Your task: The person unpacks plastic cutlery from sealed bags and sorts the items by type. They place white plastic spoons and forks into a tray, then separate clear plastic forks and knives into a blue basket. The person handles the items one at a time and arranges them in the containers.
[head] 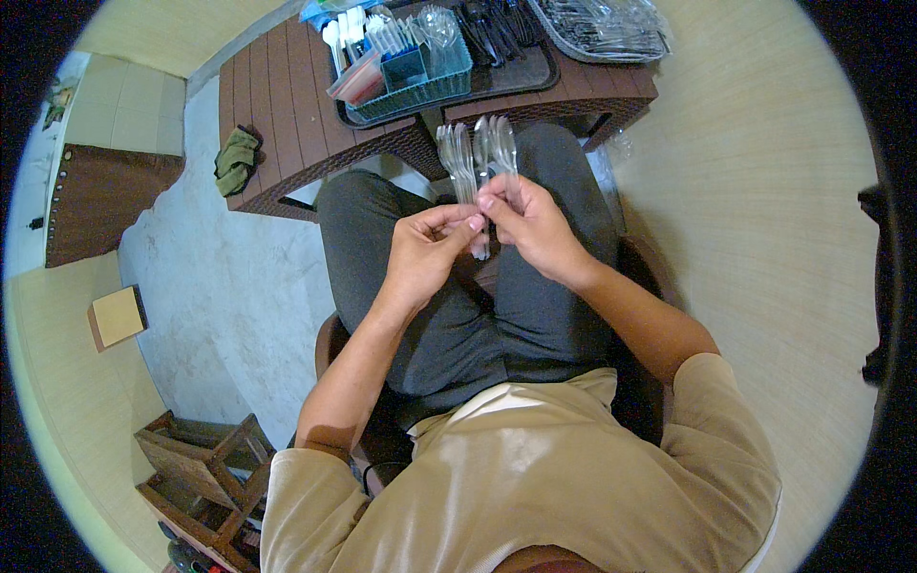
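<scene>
My left hand (430, 247) grips a bunch of clear plastic cutlery (458, 161) by the handles, bowls or heads pointing away from me. Close against it, my right hand (530, 222) pinches a second bunch of clear plastic spoons (496, 143). The fingertips of both hands meet above my lap (494, 336). Ahead, a teal plastic basket (415, 102) holds white and clear plastic cutlery in its compartments. Beneath the basket lies a dark tray (509, 89) with several pieces of black cutlery (498, 32) on it.
A brown slatted table (286, 93) carries the tray. At its right back stands a basket of clear cutlery (609, 29). A green cloth (238, 161) hangs at the left corner. The pale wall (745, 186) is close on my right; a wooden rack (208, 465) stands lower left.
</scene>
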Demonstrator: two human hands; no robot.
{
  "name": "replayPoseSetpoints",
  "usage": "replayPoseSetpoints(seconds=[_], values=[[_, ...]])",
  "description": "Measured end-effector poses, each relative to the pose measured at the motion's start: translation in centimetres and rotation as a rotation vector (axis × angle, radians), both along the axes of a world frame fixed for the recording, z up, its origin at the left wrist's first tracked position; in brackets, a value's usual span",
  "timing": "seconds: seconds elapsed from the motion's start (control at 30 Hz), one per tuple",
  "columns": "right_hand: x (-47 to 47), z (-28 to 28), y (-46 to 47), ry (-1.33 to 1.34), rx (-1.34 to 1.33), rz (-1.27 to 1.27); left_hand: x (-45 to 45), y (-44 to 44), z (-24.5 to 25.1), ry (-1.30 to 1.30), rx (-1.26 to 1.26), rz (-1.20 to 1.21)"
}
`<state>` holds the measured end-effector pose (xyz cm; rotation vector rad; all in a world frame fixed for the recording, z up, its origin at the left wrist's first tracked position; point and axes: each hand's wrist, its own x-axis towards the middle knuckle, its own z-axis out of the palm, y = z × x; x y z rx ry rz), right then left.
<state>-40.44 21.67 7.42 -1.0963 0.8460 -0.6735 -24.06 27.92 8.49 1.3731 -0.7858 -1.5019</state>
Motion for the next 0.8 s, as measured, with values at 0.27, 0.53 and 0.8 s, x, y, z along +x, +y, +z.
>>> replayPoseSetpoints(seconds=[0.27, 0.53, 0.8], values=[[-0.3, -0.2, -1.3, -0.256, 0.102, -0.145, 0.6, -0.3, 0.0, 0.082, 0.029, 0.082], [-1.4, 1.4, -1.5, -0.222, 0.304, 0.096, 0.7, -0.4, 0.2, 0.079, 0.057, 0.091], [-0.8, 0.8, -1.3, -0.166, 0.291, 0.025, 0.7, -0.4, 0.2, 0.095, 0.058, 0.087]])
